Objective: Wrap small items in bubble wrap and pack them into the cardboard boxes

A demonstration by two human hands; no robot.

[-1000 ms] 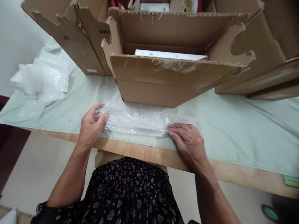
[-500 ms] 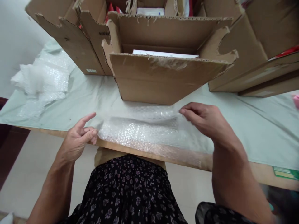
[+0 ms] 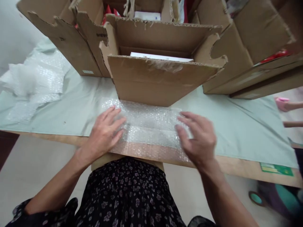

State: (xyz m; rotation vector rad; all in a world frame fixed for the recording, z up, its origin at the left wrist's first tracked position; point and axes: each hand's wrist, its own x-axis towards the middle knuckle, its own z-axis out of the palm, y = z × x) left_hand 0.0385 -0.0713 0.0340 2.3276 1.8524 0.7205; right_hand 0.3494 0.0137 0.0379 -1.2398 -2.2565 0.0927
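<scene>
A sheet of bubble wrap lies spread along the table's near edge, in front of a cardboard box. My left hand rests over its left end with fingers spread. At the right end is my right hand, its fingers apart and slightly blurred. Neither hand grips anything. Whether the fingertips press on the sheet or hover just above it, I cannot tell.
Other cardboard boxes stand at the left, back and right. A white item sits inside the front box. More bubble wrap is heaped at the left. Another person's arm shows at the far right, by a green card.
The bubble wrap has gone from being held up by my right hand to lying flat. My right hand has let go and opened. My left hand has moved right, over the sheet.
</scene>
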